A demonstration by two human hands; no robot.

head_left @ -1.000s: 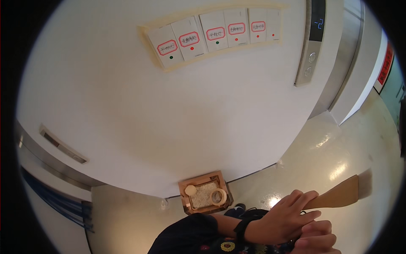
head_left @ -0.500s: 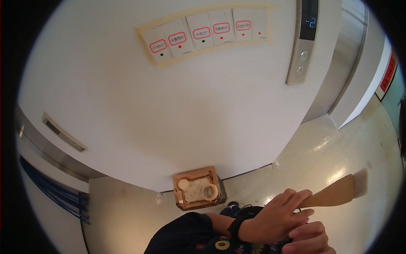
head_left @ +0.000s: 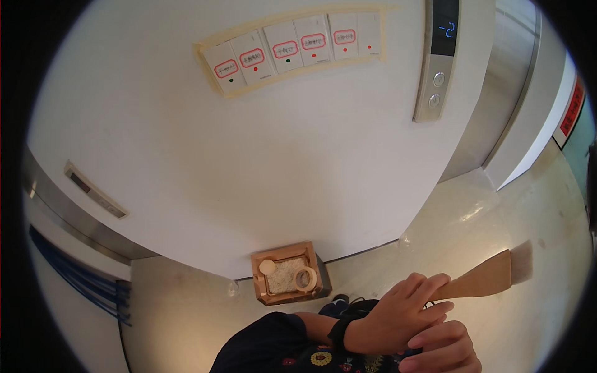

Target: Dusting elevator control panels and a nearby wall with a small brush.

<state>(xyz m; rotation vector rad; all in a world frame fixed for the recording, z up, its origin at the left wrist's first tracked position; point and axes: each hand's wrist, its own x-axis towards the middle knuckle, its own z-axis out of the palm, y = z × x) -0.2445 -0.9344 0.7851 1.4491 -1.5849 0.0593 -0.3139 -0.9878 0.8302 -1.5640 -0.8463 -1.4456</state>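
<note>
My left hand [head_left: 388, 323], with a black band at the wrist, reaches across in front of me and is closed on a flat brush [head_left: 479, 278]. The brush has a wide wooden handle and pale bristles, which point to the right. A small dark cord loop shows at the handle's narrow end, between the fingers. Just below, my right hand [head_left: 443, 348] is curled close against the left one. Its palm is hidden, so what it holds, if anything, does not show.
An open cardboard box [head_left: 264, 297] stands on the floor by the white wall [head_left: 261, 155], with pale shavings-like material and round pieces inside. Elevator button panels [head_left: 435, 81] are on the wall, beside taped cards [head_left: 286, 53]. Blue pipes [head_left: 81, 273] run at left.
Both hands and the brush have shifted slightly left and up in the view. The wall panel and cards shift left too, as the view turns a little. The grip looks the same.
</note>
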